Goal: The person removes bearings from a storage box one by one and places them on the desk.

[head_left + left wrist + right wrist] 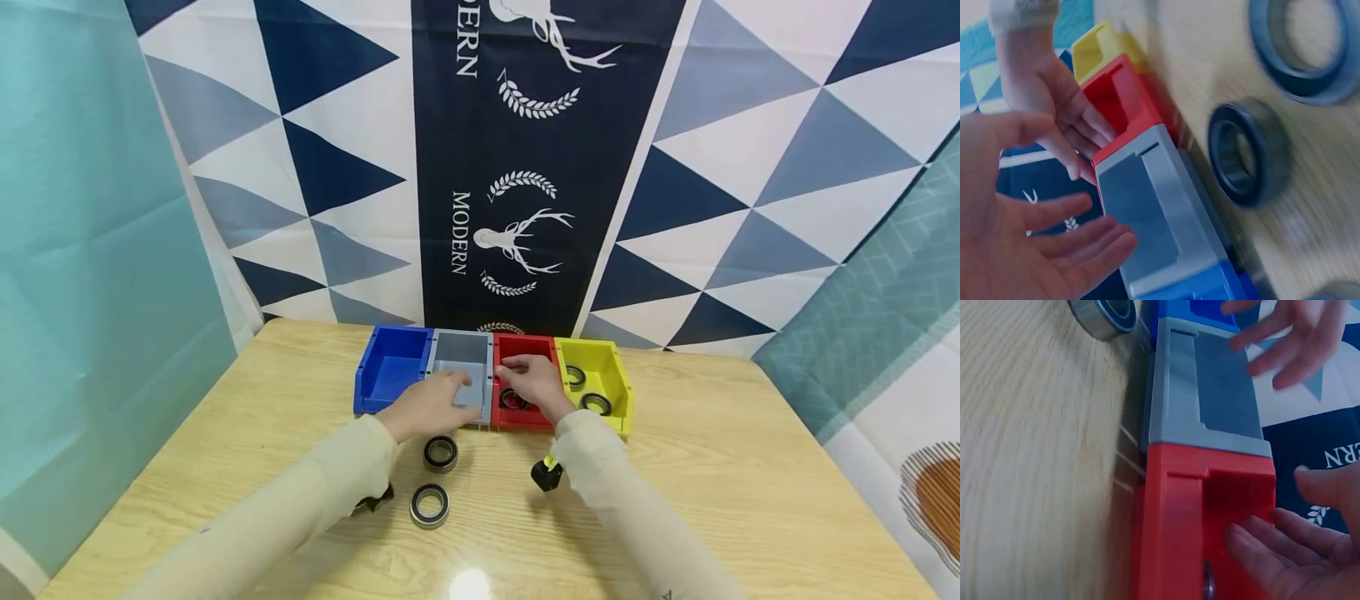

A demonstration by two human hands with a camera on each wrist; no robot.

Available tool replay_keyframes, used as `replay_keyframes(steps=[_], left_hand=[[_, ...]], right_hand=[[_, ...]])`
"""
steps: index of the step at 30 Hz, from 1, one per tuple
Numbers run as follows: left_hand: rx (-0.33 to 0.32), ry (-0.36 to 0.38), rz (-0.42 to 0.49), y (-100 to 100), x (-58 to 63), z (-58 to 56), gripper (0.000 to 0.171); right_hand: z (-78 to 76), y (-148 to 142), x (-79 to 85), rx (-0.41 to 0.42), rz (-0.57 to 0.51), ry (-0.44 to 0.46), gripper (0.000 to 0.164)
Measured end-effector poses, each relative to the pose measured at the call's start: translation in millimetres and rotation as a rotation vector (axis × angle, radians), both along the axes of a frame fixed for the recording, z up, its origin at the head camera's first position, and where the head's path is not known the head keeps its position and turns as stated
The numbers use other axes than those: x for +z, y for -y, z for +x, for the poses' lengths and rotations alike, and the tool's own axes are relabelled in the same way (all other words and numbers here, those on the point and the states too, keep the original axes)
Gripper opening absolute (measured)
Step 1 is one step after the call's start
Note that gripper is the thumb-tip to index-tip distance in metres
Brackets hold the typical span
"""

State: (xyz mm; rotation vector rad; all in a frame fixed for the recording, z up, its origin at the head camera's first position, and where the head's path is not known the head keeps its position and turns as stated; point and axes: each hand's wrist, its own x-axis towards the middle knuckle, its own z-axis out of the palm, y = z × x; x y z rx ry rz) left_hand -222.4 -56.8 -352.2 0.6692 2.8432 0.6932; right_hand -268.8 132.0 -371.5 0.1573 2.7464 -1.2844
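Observation:
My left hand (429, 404) hovers over the grey bin (463, 348), fingers spread and holding nothing. Above the red bin (525, 343) is my right hand (534, 382); in the right wrist view its fingers (1260, 550) reach out loosely with nothing between them. One ball bearing (513, 399) lies inside the red bin, partly hidden by that hand. Two more bearings sit in the yellow bin (621, 379), an upper one (575, 377) and a lower one (596, 404). On the table, a bearing (440, 453) rests just in front of the grey bin, with another bearing (430, 506) closer to me.
At the left end of the joined row stands a blue bin (395, 367). The bins rest on a wooden table (697, 467) near its back edge, before a patterned cloth (360, 167). A small black device (546, 475) shows below my right wrist.

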Motion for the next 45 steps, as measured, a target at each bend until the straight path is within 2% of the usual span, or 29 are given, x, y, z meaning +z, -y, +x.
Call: replay_keyframes(steps=[7,14,17,19,21,24,29,33,36,42,45], left_hand=[[0.151,0.122,0.086,-23.1,-2.4,-34.1,0.068],[0.291,0.325,0.216,-39.1,-3.5,-57.9,0.074],[0.325,0.367,0.241,-48.9,-4.1,-67.3,0.057],[0.338,0.376,0.24,-55.6,-6.3,-73.0,0.038],[0.354,0.377,0.241,-61.3,-9.7,-77.2,0.031],[0.387,0.363,0.259,-66.4,-15.5,-80.3,0.034],[0.419,0.324,0.271,-67.5,-21.0,-82.5,0.029],[0.39,0.285,0.227,-65.0,-19.5,-84.3,0.033],[0.373,0.285,0.215,-63.8,-18.9,-83.3,0.034],[0.349,0.289,0.214,-64.5,-19.9,-82.2,0.034],[0.359,0.29,0.226,-64.1,-19.8,-83.2,0.03]], right_hand=[[1.2,-7.8,7.6,0.073,0.123,-0.035,0.043],[-3.2,-10.5,20.1,0.159,0.299,-0.016,0.05],[-6.0,-13.4,23.4,0.166,0.337,-0.006,0.051],[-7.7,-15.4,23.2,0.169,0.344,0.019,0.051],[-7.9,-16.2,21.4,0.177,0.368,0.026,0.05],[-6.4,-14.4,17.9,0.193,0.408,0.025,0.046],[-5.0,-8.6,13.7,0.161,0.413,0.026,0.042],[-5.7,-3.1,13.0,0.125,0.411,0.022,0.031],[-5.2,0.6,10.8,0.119,0.42,0.014,0.025],[-5.2,2.8,1.9,0.159,0.531,-0.062,0.025],[-6.1,2.5,-1.0,0.162,0.538,-0.082,0.025]])
